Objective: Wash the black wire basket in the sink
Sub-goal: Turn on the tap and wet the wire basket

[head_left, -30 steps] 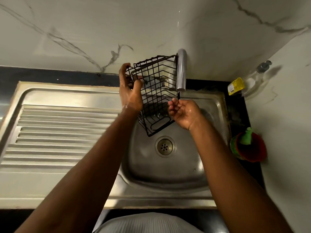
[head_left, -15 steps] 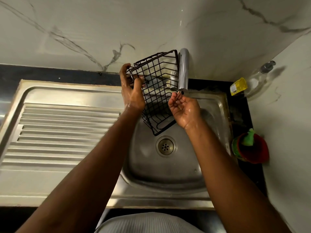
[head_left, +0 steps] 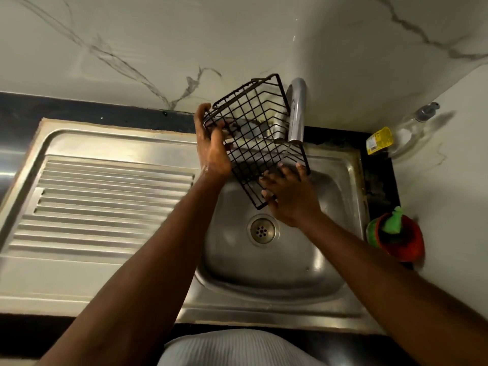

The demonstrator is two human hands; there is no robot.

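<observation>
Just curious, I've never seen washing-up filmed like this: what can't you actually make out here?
Head view only:
- Whether the tap runs: any stream is too faint.
- Whether the right hand grips or only presses the black wire basket: its back hides the palm.
- Yellow label print: too small.
- Red bowl contents: a green thing covers them.

The right grip (head_left: 287, 196) has left the tap (head_left: 297, 114) and now apparently holds the wire basket's (head_left: 253, 143) lower edge

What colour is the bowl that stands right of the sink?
The bowl is red, with a green item inside it; the head view shows it best.
</observation>
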